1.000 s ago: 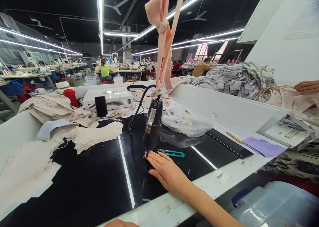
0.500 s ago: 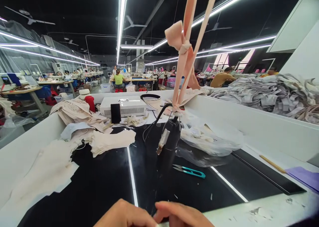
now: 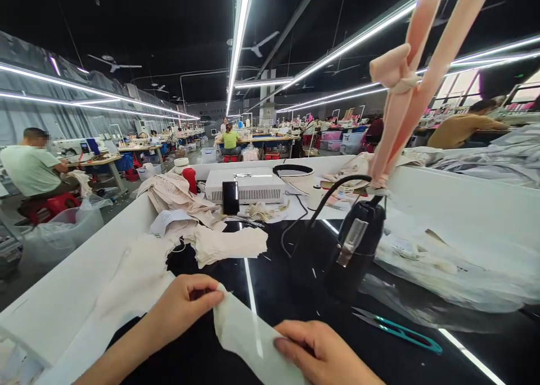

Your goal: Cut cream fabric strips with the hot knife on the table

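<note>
You're pinching one corner of the cream fabric piece [image 3: 244, 334] with your left hand [image 3: 181, 309], thumb and fingers closed on it. Your right hand [image 3: 324, 354] is gripping the opposite end, so the piece is stretching low over the bench [image 3: 274, 283] just in front of the black hanging tool [image 3: 356, 247], not touching it. Looks like early going on this piece to me: the teal snips [image 3: 400, 330] are lying untouched right of the tool, and a stack of cream pieces [image 3: 230, 244] is sitting left of it.
</note>
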{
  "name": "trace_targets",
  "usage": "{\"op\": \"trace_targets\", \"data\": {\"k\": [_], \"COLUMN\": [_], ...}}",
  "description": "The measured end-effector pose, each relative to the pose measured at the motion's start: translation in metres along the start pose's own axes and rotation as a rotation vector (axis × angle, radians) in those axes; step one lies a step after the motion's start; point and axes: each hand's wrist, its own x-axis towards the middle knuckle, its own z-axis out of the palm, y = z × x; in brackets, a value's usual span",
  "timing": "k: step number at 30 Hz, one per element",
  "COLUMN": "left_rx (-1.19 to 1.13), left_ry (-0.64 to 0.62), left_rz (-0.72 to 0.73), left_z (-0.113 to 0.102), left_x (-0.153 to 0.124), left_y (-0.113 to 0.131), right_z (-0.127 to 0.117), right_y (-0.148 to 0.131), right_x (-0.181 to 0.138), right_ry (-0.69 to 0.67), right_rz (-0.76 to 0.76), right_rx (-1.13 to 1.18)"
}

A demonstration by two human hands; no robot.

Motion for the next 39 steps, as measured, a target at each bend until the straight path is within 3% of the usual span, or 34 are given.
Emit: {"op": "trace_targets", "data": {"k": [3,6,10,13,17,21,27,31,35,39], "left_rx": [0.018,0.062,0.164,0.268,0.387,0.474,0.568,0.648,0.755,0.809], "left_ry": [0.108,0.214,0.324,0.29,0.189,0.144,0.146,0.249,0.36,0.393], "left_rz": [0.013,0.074,0.216,0.268,0.245,0.212,0.146,0.043,-0.16,-0.347], "left_z": [-0.022,-0.043,-0.059,-0.059,-0.052,-0.047,-0.057,-0.089,-0.129,-0.145], "left_x": [0.024,0.055,0.087,0.097,0.094,0.086,0.075,0.062,0.044,0.027], "left_y": [-0.01,-0.013,-0.022,-0.041,-0.074,-0.091,-0.082,-0.077,-0.088,-0.109], "right_z": [-0.013,-0.029,-0.048,-0.053,-0.047,-0.04,-0.031,-0.019,-0.001,0.013], "right_y": [-0.014,-0.029,-0.043,-0.038,-0.017,-0.002,-0.001,0.005,0.02,0.028], "right_x": [0.035,0.079,0.132,0.16,0.177,0.173,0.153,0.129,0.096,0.068], "right_ry": [0.132,0.405,0.658,0.697,0.6,0.516,0.562,0.514,0.412,0.301], "right_rz": [-0.084,-0.276,-0.427,-0.494,-0.495,-0.461,-0.379,-0.423,-0.618,-0.728], "right_rx": [-0.056,-0.162,-0.282,-0.412,-0.601,-0.775,-0.922,-0.916,-0.781,-0.655]}}
